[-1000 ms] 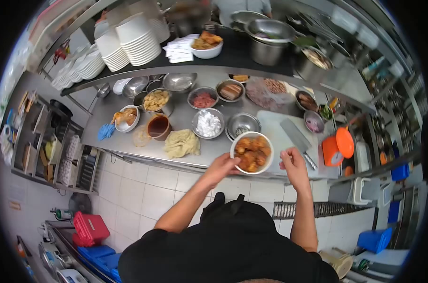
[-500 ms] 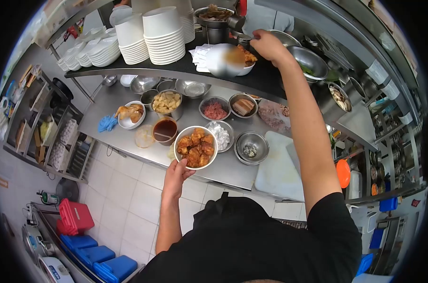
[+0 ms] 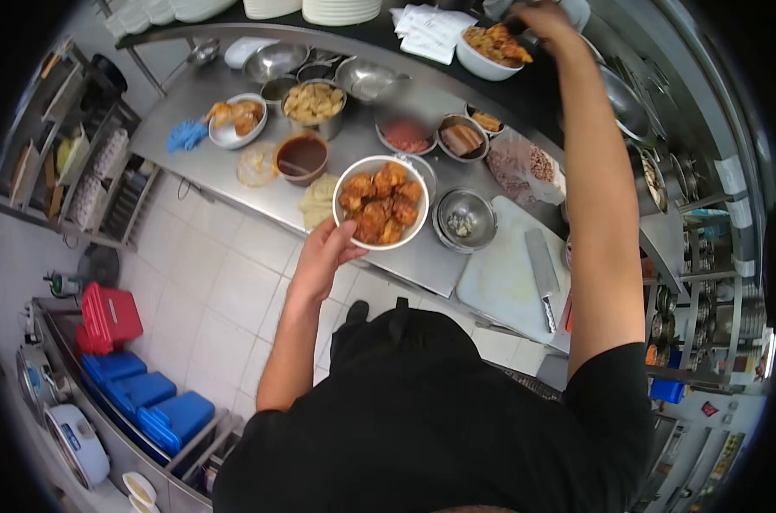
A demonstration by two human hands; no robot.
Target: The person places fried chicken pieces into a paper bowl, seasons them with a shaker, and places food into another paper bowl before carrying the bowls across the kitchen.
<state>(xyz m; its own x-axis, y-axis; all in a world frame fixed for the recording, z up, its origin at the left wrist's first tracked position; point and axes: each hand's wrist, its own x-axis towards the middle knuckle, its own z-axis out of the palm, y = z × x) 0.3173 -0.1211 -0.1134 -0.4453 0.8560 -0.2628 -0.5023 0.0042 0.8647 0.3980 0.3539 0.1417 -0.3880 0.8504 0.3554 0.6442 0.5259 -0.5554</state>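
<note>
head view: my left hand (image 3: 324, 252) alone grips the rim of a white bowl (image 3: 348, 171) of browned pieces (image 3: 377, 201), above the near side of the counter (image 3: 422, 268). what has changed is my right hand (image 3: 548, 24) — a second ago it was just beside this bowl, and now it is up at the far shelf (image 3: 537, 96), right of a second bowl (image 3: 482, 67) and some paper slips (image 3: 424, 34). so the left carries all the weight, while the right works apart from it. something dark blurs by my right fingers — whether they grasp it, i cannot tell. near right, a cleaver (image 3: 540, 261) lies untouched on the cutting board (image 3: 499, 265).
</note>
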